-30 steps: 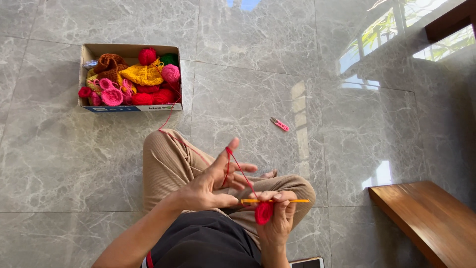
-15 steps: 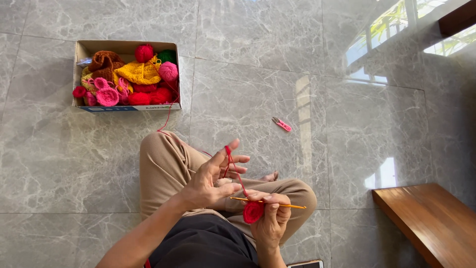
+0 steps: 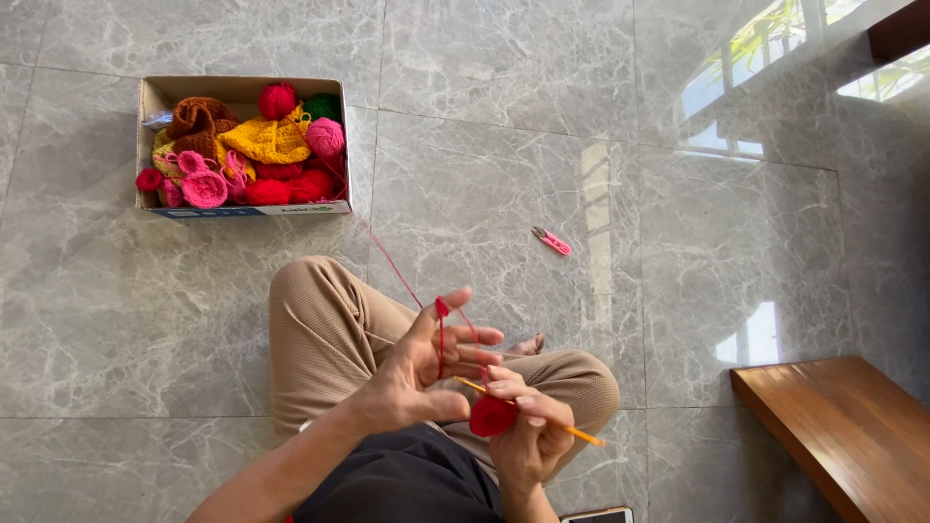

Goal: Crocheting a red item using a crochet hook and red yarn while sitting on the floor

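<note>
**Two hands at crochet over crossed legs**

Two bare hands work close together low in the head view, above a lap in tan trousers (image 3: 329, 334). The right hand (image 3: 528, 441), at about 6 o'clock in the picture, has its fingers closed around a yellow crochet hook (image 3: 576, 433), whose shaft slants out toward 4 o'clock past the knuckles. Pressed against the same fingers is a small red crocheted piece (image 3: 492, 416), sitting at the hook's working end, between the two hands.

The left hand (image 3: 421, 373) lies just at 10 o'clock of the right. Its fingers are spread and half open, the thumb curled in toward the red piece. A strand of red yarn (image 3: 441, 334) is looped over the raised forefinger and runs down across the palm to the piece; the hand tensions the strand rather than clasping it.

From the forefinger the yarn leads away toward 11 o'clock, over the knee and across the grey marble floor (image 3: 601, 107), up to a cardboard box (image 3: 242, 87) standing at 10 o'clock of the frame. The box holds balls of red, pink and green yarn with yellow, brown and pink crocheted pieces.

At about 1 o'clock of the hands, well apart from them, small pink snips (image 3: 552, 241) lie on the floor. A wooden bench (image 3: 843, 436) stands at 4 o'clock, and a phone's edge (image 3: 593, 516) shows at the bottom.
</note>
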